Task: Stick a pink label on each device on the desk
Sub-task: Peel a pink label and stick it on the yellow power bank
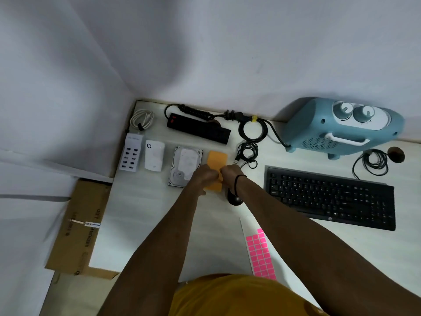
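While both hands, left hand (206, 175) and right hand (230, 171), fingers curled, grip unclear, meet over the orange device (216, 161); no device shows pink yet; label sheet (260, 254) waits at 5 o'clock.

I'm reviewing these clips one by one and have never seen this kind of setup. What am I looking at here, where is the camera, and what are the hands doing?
There is no machine: a person wears one wide-angle camera on the head, looking forward and down, so you see their own arms reaching out. The left hand and right hand meet over an orange flat device on the white desk. Their fingers look curled, but whether they pinch a label is too small to tell. Beside it lie a hard drive, a white adapter and a white USB charging hub. Behind are a black power strip and a blue heater; to the right a black keyboard. A black mouse sits under the right forearm. The pink label sheet lies near the person.
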Action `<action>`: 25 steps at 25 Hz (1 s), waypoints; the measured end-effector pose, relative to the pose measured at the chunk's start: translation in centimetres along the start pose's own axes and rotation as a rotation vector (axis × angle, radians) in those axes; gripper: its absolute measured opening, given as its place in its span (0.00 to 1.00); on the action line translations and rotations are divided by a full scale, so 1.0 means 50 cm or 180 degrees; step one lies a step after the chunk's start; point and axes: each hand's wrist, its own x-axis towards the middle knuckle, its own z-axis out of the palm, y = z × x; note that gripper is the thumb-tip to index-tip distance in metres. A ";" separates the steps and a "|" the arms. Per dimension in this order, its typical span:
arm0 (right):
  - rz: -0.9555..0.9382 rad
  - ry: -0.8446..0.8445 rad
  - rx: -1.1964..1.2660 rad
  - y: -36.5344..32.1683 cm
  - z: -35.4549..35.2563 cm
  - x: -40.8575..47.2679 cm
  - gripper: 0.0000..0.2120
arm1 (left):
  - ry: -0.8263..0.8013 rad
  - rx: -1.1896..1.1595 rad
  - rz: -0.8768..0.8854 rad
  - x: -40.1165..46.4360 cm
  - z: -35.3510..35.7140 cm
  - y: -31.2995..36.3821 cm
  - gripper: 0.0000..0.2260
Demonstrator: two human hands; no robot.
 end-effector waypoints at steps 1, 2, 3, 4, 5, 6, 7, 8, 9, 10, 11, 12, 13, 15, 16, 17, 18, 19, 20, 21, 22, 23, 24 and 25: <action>0.0017 0.0020 0.0218 0.001 -0.003 -0.005 0.10 | -0.0013 -0.0149 0.0001 -0.006 -0.002 -0.004 0.28; 0.0011 0.0019 0.0455 0.006 -0.005 -0.008 0.10 | -0.0014 -0.0186 0.0031 -0.011 -0.001 -0.009 0.29; -0.0003 0.0005 0.0644 0.013 -0.008 -0.009 0.15 | 0.0020 -0.0143 0.0105 -0.015 0.001 -0.016 0.29; -0.0030 -0.0024 0.0755 0.025 -0.014 -0.013 0.20 | 0.0143 0.0071 0.0254 -0.020 0.008 -0.024 0.28; -0.0108 -0.0040 0.0846 0.040 -0.024 -0.024 0.20 | 0.0364 0.0419 0.0451 -0.027 0.020 -0.033 0.27; -0.0185 -0.0038 0.0977 0.059 -0.035 -0.038 0.16 | 0.0644 0.0760 0.0676 -0.033 0.037 -0.047 0.27; -0.0240 -0.0024 0.1087 0.081 -0.047 -0.056 0.12 | 0.0882 0.0984 0.0907 -0.044 0.058 -0.063 0.28; -0.0301 0.0013 0.1160 0.106 -0.062 -0.076 0.10 | 0.1012 0.1011 0.1089 -0.060 0.083 -0.078 0.27; -0.0339 0.0074 0.1198 0.137 -0.079 -0.095 0.09 | 0.1048 0.0961 0.1262 -0.077 0.112 -0.094 0.25; -0.0336 0.0123 0.1253 0.175 -0.096 -0.110 0.08 | 0.0987 0.0903 0.1412 -0.092 0.142 -0.108 0.21; -0.0292 0.0159 0.1292 0.214 -0.112 -0.124 0.08 | 0.0833 0.0868 0.1506 -0.105 0.172 -0.123 0.18; -0.0227 0.0191 0.1306 0.254 -0.124 -0.136 0.07 | 0.0616 0.0867 0.1465 -0.109 0.197 -0.139 0.15; -0.0151 0.0254 0.1242 0.294 -0.138 -0.150 0.07 | 0.0357 0.0893 0.1353 -0.117 0.221 -0.152 0.14; -0.0104 0.0381 0.0887 0.362 -0.161 -0.179 0.09 | -0.0052 0.0817 0.1075 -0.125 0.262 -0.174 0.14; -0.0143 0.0486 0.0483 0.390 -0.169 -0.188 0.10 | -0.0134 0.0749 0.0952 -0.127 0.280 -0.186 0.15; -0.0194 0.0618 -0.0041 0.412 -0.175 -0.195 0.12 | -0.0124 0.0682 0.0852 -0.131 0.296 -0.197 0.17; -0.0234 0.0743 -0.0507 0.429 -0.178 -0.201 0.12 | -0.0043 0.0612 0.0763 -0.137 0.309 -0.207 0.19; -0.0245 0.0838 -0.0797 0.442 -0.179 -0.206 0.15 | 0.0089 0.0551 0.0691 -0.146 0.321 -0.215 0.21; -0.0240 0.0888 -0.0889 0.451 -0.178 -0.206 0.18 | 0.0213 0.0508 0.0601 -0.154 0.329 -0.223 0.23; -0.0169 0.0884 -0.0848 0.460 -0.176 -0.205 0.21 | 0.0284 0.0458 0.0512 -0.159 0.337 -0.233 0.24; -0.0050 0.0844 -0.0735 0.466 -0.174 -0.205 0.23 | 0.0299 0.0400 0.0422 -0.159 0.346 -0.245 0.25; 0.0097 0.0782 -0.0570 0.469 -0.171 -0.203 0.24 | 0.0283 0.0374 0.0344 -0.163 0.356 -0.255 0.25; 0.0236 0.0716 -0.0392 0.471 -0.166 -0.200 0.24 | 0.0242 0.0346 0.0290 -0.165 0.364 -0.264 0.25; 0.0337 0.0649 -0.0245 0.470 -0.161 -0.200 0.25 | 0.0199 0.0319 0.0259 -0.167 0.369 -0.270 0.25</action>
